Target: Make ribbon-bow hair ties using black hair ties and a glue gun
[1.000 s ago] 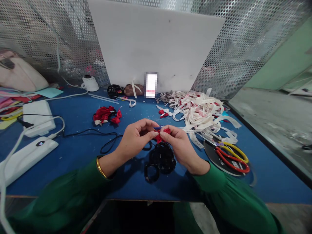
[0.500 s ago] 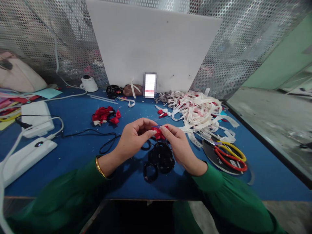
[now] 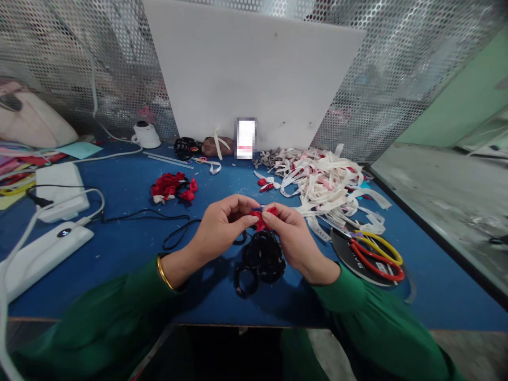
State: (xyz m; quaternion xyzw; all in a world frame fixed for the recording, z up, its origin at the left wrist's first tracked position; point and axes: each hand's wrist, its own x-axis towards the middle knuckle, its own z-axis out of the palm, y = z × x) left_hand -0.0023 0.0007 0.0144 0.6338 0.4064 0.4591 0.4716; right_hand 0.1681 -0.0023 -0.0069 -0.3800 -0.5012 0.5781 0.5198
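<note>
Head view, bench lot, listed from the grip outward.

Item: one red fabric piece [image 3: 260, 221], located at the fingertips, mostly hidden by them. Its long axis appeared to run crosswise, from hand to hand; the folds were too small to tell more.

Grip: left hand [image 3: 224, 225], thumb and fingers pinching the piece at its left end; right hand [image 3: 291, 233], thumb and fingers pinching it at its right end. Neither was nearer; both touched it. A sliver of blue showed at the top edge, nature unclear.

Just below the grip, toward the body: a cluster of black bands [image 3: 254, 256], one loop [image 3: 237, 278] of it set to the left. This was the closest obstruction, judged by position, crowding the space between the wrists.

Left of the grip, near: black cord [image 3: 151, 212], looped by the left hand. Farther left and beyond: red fabric bundle [image 3: 170, 186].

Beyond the grip, near: red-and-white bow [image 3: 268, 183]. Beyond and right: heap of white ribbon [image 3: 325, 180], its strands reaching close behind the right hand.

Right of the grip, well apart: scissors [image 3: 363, 260] with red and yellow handles, resting over a black disc [image 3: 340, 248].
</note>
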